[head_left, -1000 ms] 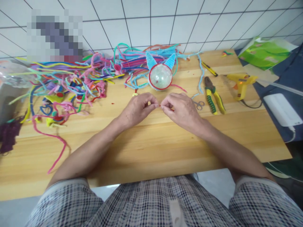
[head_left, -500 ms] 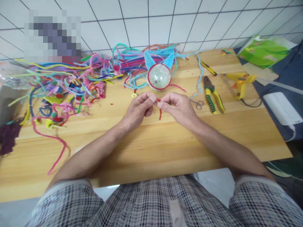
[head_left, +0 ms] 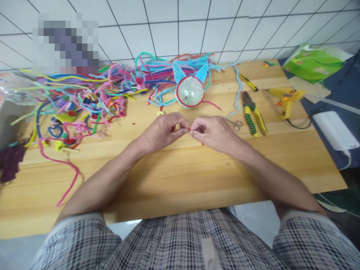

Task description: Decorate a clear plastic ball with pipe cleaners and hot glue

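Note:
Both hands meet fingertip to fingertip over the middle of the table. My left hand (head_left: 170,130) and my right hand (head_left: 210,132) each pinch a short red pipe cleaner (head_left: 203,143). Most of it is hidden by the fingers; a red tip pokes out under the right hand and a bit of red shows between the fingertips. Just beyond the hands stands a clear dome (head_left: 190,92) with a red rim and two blue fuzzy pointed ears (head_left: 178,72). A small yellow ring-shaped piece (head_left: 160,113) lies by the left knuckles.
Pipe cleaners (head_left: 92,97) of many colours are heaped at the left and back. To the right lie small scissors (head_left: 236,125), green-yellow pliers (head_left: 251,112), a yellow utility knife (head_left: 248,81) and a yellow glue gun (head_left: 285,100). A white box (head_left: 334,129) is past the edge.
The hands have turned palms further down, with the fingertips slightly lower. Less of the red pipe cleaner shows, and its hanging end has shifted right, under the right hand.

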Action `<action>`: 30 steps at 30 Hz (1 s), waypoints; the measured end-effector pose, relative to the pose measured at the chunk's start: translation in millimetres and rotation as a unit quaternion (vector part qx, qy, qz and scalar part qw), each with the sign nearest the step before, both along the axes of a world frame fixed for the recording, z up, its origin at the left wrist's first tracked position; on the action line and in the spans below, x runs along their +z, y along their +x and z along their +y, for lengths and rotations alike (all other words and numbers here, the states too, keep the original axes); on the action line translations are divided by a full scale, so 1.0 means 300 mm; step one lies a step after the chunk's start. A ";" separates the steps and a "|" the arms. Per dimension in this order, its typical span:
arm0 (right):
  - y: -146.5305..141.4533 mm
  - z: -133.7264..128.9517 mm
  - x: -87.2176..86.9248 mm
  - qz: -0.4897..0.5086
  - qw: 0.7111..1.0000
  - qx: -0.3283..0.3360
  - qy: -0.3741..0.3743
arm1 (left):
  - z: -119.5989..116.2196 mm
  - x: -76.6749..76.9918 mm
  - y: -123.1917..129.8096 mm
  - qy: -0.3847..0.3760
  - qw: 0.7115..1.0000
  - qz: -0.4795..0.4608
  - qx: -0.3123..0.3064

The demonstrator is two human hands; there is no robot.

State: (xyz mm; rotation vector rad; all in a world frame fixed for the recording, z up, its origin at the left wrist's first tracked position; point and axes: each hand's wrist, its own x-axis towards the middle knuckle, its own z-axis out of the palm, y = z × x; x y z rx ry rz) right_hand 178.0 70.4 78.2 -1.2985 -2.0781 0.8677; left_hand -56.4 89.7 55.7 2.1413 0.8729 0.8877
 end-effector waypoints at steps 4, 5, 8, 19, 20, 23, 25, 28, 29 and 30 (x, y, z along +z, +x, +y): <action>0.004 -0.003 0.007 -0.009 1.000 0.007 -0.002 | -0.002 0.004 -0.001 0.003 1.000 -0.002 -0.019; 0.007 -0.001 0.007 -0.002 1.000 0.012 -0.008 | -0.002 0.005 -0.002 -0.003 1.000 -0.007 -0.021; 0.017 0.013 0.002 0.043 0.998 0.027 -0.042 | -0.001 -0.001 0.003 -0.060 0.996 -0.062 -0.001; -0.015 0.031 -0.034 0.211 0.967 0.015 -0.140 | -0.067 -0.030 0.119 -0.394 0.834 -0.380 0.071; -0.015 0.033 -0.035 0.217 0.965 0.017 -0.146 | -0.068 -0.025 0.121 -0.407 0.826 -0.383 0.072; -0.011 0.037 -0.033 0.230 0.957 0.024 -0.175 | -0.047 -0.013 0.104 -0.418 0.827 -0.371 0.063; -0.007 0.038 -0.028 0.226 0.954 0.024 -0.197 | -0.019 -0.007 0.077 -0.396 0.849 -0.345 0.050; -0.003 0.034 -0.018 0.214 0.951 0.027 -0.221 | 0.023 0.001 0.028 -0.341 0.899 -0.275 0.025; -0.003 0.032 -0.016 0.210 0.951 0.030 -0.226 | 0.033 0.004 0.014 -0.319 0.914 -0.251 0.014; -0.003 0.030 -0.015 0.206 0.951 0.034 -0.230 | 0.041 0.007 0.003 -0.296 0.927 -0.229 0.005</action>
